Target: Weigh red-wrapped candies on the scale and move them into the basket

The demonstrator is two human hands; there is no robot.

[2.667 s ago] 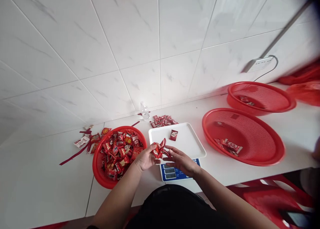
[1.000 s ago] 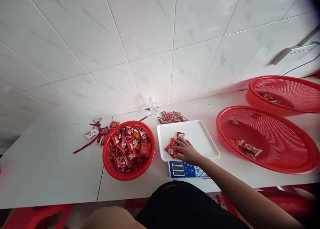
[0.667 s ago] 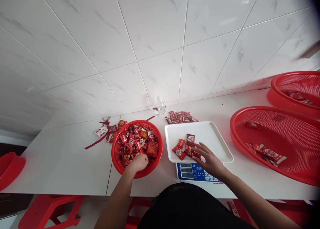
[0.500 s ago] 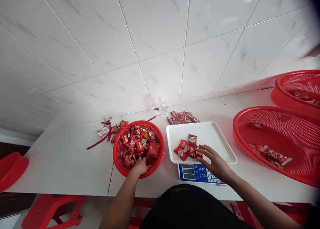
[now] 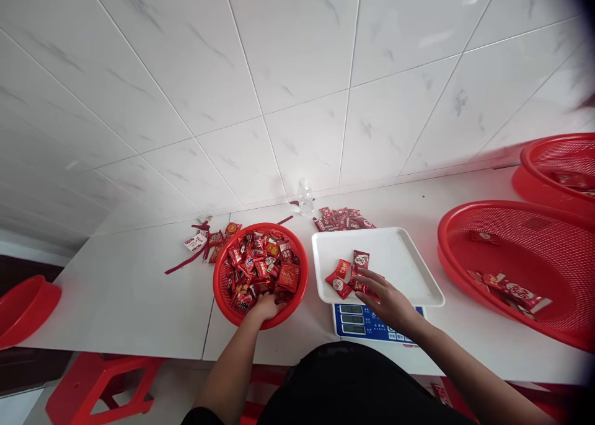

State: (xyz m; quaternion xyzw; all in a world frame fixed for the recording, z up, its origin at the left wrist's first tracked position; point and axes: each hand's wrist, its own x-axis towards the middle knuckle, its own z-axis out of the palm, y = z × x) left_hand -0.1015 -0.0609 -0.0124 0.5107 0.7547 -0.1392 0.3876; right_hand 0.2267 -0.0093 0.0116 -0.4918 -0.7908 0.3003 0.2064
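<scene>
My left hand point(image 5: 266, 307) reaches into the near edge of a round red basket point(image 5: 303, 270) filled with small red snack packets point(image 5: 260, 261). Its fingertips are down among the packets, so what they hold is hidden. Over the front of a white tray point(image 5: 400, 251), my right hand point(image 5: 388, 298) is open, palm down, fingers stretched out over several red snack packets point(image 5: 343, 270). Some of those packets are partly covered by the hand. Beneath the tray is a blue electronic scale point(image 5: 353, 319), its displays and part of its keypad showing.
Two large red baskets, a near one point(image 5: 446, 245) and a far one point(image 5: 530, 158), stand at the right. Behind the tray lies a packet pile point(image 5: 341, 219) beside a clear bottle point(image 5: 305, 199). Ribbon scraps point(image 5: 186, 262) lie left. A red stool point(image 5: 100, 381) stands below the table.
My right hand has shifted left and slightly nearer over the packets on the tray, covering more of them. My left hand stays in the basket. The whole view has shifted slightly.
</scene>
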